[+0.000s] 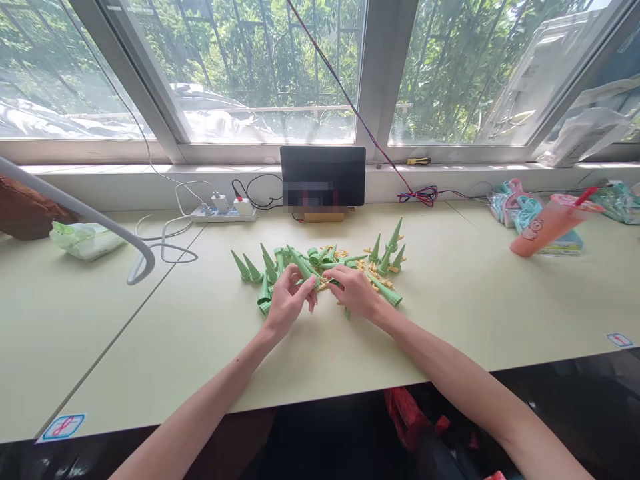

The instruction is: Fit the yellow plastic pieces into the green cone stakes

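Observation:
My left hand (289,300) is closed around a green ribbed plastic spike (302,265), its point tilted up and to the left. Close beside it, my right hand (354,291) is pinched near the spike's wide end; the fingers hide what they hold. Small yellow plastic pieces (374,281) lie scattered behind and to the right of the hands. More green spikes lie in a heap around them. Several spikes (243,268) stand point up at the left, and another group (384,260), with yellow pieces on some, stands at the right.
A dark screen (323,176) stands at the back by the window. At the left are a power strip (220,212), white cables, a grey curved bar (100,223) and a green-white packet (85,240). A red drink cup (545,230) and bagged items (515,203) sit at the right.

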Demonstrator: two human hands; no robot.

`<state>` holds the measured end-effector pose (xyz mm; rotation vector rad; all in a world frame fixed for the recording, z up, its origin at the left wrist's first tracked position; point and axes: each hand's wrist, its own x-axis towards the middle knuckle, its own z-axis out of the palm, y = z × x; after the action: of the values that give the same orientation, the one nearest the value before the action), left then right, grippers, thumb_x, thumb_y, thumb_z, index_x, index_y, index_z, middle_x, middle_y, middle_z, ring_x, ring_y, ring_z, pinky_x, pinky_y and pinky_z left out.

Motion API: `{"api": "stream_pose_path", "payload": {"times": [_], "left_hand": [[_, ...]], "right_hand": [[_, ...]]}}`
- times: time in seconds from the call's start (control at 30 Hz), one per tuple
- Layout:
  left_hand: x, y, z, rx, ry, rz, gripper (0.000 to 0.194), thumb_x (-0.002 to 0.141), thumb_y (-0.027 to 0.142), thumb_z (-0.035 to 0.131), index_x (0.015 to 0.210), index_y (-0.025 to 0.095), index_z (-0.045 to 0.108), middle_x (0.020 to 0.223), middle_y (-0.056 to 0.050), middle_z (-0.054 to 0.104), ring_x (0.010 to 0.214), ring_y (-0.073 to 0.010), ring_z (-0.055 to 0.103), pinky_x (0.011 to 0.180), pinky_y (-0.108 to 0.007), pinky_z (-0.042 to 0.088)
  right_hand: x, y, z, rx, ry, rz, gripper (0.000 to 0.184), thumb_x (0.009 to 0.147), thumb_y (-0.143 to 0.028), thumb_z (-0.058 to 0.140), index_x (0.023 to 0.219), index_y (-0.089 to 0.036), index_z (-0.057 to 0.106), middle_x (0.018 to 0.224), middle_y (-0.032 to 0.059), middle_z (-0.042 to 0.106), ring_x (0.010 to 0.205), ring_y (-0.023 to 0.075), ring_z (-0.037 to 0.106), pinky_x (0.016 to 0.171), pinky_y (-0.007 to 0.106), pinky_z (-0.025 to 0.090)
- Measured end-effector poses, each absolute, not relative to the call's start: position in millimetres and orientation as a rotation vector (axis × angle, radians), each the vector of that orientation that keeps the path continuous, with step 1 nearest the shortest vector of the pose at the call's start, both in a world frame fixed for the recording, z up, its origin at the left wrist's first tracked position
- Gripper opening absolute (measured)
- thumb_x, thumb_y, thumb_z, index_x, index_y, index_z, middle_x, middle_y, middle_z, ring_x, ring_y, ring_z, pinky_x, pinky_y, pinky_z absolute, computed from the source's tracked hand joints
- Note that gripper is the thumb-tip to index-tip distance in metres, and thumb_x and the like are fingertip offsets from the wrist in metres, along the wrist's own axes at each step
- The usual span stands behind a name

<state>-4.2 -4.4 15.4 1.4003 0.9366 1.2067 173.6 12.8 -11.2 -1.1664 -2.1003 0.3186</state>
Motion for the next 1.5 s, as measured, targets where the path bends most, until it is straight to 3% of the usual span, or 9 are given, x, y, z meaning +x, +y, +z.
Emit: {"api": "stream_pose_path", "payload": {"times": [0.27, 0.97, 1.5], "left_hand": [[-5.1, -4.6, 13.6, 1.437, 0.926, 1.208, 0.025, 0.087, 0.038, 0.066, 0.092, 0.019, 0.050, 0.084, 0.000, 0.062, 0.046, -0.0082, 0.055, 0.041, -0.024, 0.045], [-5.1, -7.9, 15.2, 1.486, 0.969, 1.151, 0.025, 0.087, 0.040, 0.066, 0.093, 0.020, 0.052, 0.070, 0.004, 0.056, 0.044, -0.0083, 0.053, 0.042, -0.024, 0.044], [-4.5, -8.5, 17.7, 1.481, 0.949, 1.158, 0.025, 0.087, 0.040, 0.066, 0.092, 0.020, 0.051, 0.074, 0.003, 0.057, 0.043, -0.0076, 0.053, 0.043, -0.025, 0.044]], "right_hand": [[169.0, 7.9, -8.0, -1.207, -2.216, 0.351, 0.025, 0.092, -0.008, 0.054, 0.110, -0.020, 0.067, 0.107, 0.0065, 0.072, 0.093, 0.0179, 0.068, 0.075, 0.025, 0.048], [167.7, 8.4, -12.6, -1.291, -2.327, 0.244, 0.024, 0.092, -0.007, 0.054, 0.107, -0.021, 0.065, 0.096, 0.0043, 0.070, 0.084, 0.0165, 0.064, 0.062, 0.022, 0.035], [165.9, 7.0, -9.1, -1.342, -2.411, 0.154, 0.003, 0.092, -0.020, 0.063, 0.094, -0.018, 0.064, 0.082, 0.0028, 0.064, 0.069, 0.0148, 0.059, 0.054, 0.024, 0.024]]}}
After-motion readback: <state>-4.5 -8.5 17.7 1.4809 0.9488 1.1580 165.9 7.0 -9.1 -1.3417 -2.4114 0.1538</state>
